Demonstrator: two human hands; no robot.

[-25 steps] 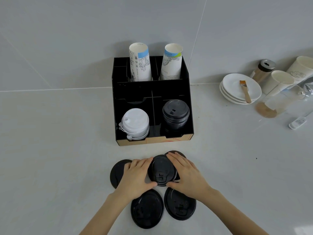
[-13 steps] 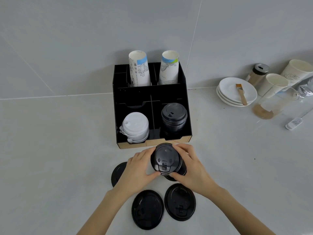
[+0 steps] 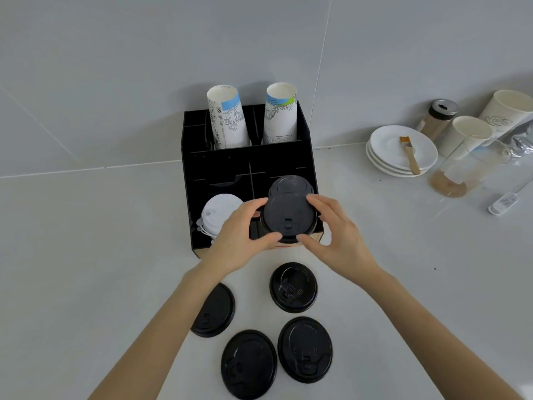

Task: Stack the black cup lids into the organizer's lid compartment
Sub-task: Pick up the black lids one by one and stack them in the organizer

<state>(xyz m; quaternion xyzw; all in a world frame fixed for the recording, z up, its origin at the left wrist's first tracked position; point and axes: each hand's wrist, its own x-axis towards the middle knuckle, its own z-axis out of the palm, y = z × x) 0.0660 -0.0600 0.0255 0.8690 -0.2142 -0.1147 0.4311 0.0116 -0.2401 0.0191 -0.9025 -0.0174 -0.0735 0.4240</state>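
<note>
Together the left hand (image 3: 239,235) and right hand (image 3: 337,241) clasp a black lid (image 3: 288,216), seemingly a small stack, just before the organizer's (image 3: 245,157) black lid pile (image 3: 290,184).

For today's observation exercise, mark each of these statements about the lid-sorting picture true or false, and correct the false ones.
1. Both hands hold one black lid in front of the organizer. True.
2. Four black lids lie loose on the counter. True.
3. The white lids sit in the right front compartment. False: they are in the left; the black stack is on the right.
4. The brush lies on the counter beside the plates. False: it rests on the top plate.
5. Two paper cups stand in the organizer's back row. True.
</note>
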